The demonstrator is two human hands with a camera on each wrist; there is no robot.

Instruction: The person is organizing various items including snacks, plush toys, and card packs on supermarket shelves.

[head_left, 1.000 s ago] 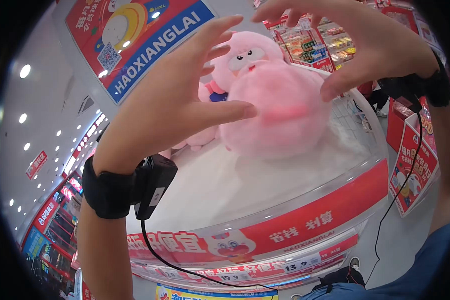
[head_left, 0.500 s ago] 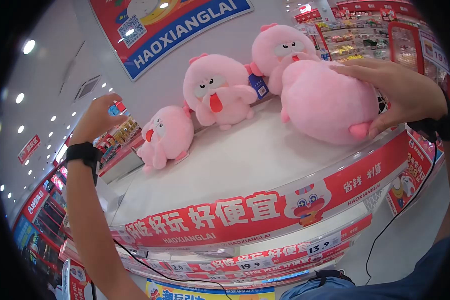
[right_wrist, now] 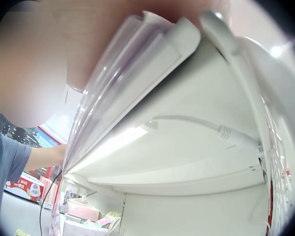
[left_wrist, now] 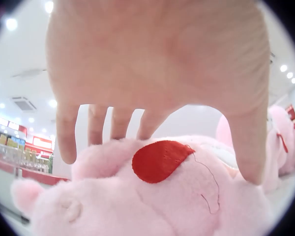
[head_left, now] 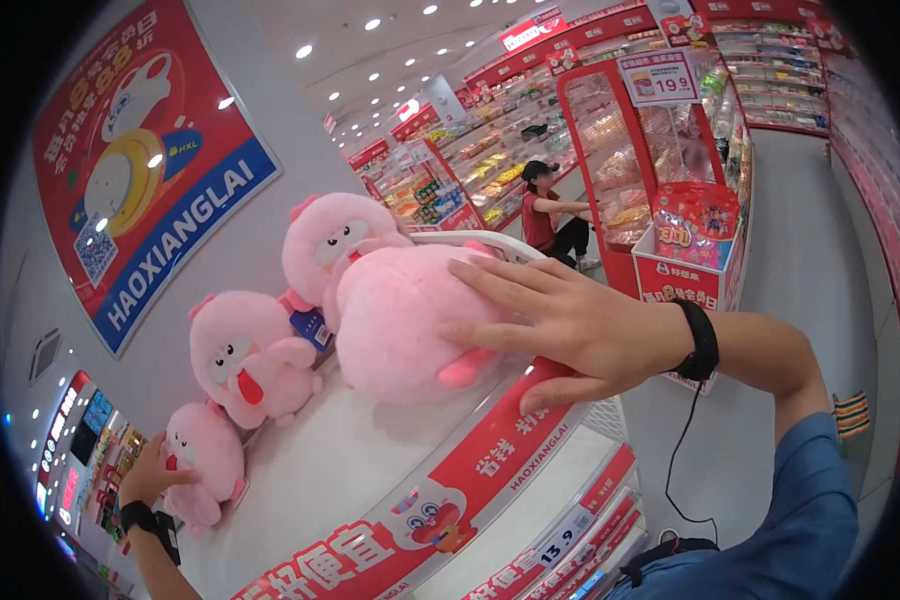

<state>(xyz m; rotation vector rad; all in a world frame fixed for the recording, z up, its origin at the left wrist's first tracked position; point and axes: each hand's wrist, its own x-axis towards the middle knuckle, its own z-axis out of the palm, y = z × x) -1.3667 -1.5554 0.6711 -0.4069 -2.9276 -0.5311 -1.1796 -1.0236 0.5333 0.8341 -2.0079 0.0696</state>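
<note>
A big pink plush toy (head_left: 405,330) sits at the shelf's front right corner, its back turned outward. My right hand (head_left: 570,325) rests on its side with straight, spread fingers; in the right wrist view only part of that hand (right_wrist: 113,29) shows above the shelf edge. At the far left, my left hand (head_left: 148,472) reaches to a smaller pink plush toy (head_left: 206,455). Seen from the left wrist, the left hand (left_wrist: 157,64) arches over this toy's red tongue (left_wrist: 162,161), long fingers beyond it and thumb at its side. Two more pink plush toys (head_left: 245,350) (head_left: 330,235) sit between them.
The white curved shelf top (head_left: 300,450) has a red printed front strip (head_left: 440,520). Behind the toys stands a wall with a poster (head_left: 140,170). A white wire rack (right_wrist: 280,172) borders the shelf's right side. A person (head_left: 550,215) crouches in the aisle.
The left hand has left the big toy and gone to the small toy at far left. The right hand stays on the big toy, which has turned its back outward. The view has swung right.
</note>
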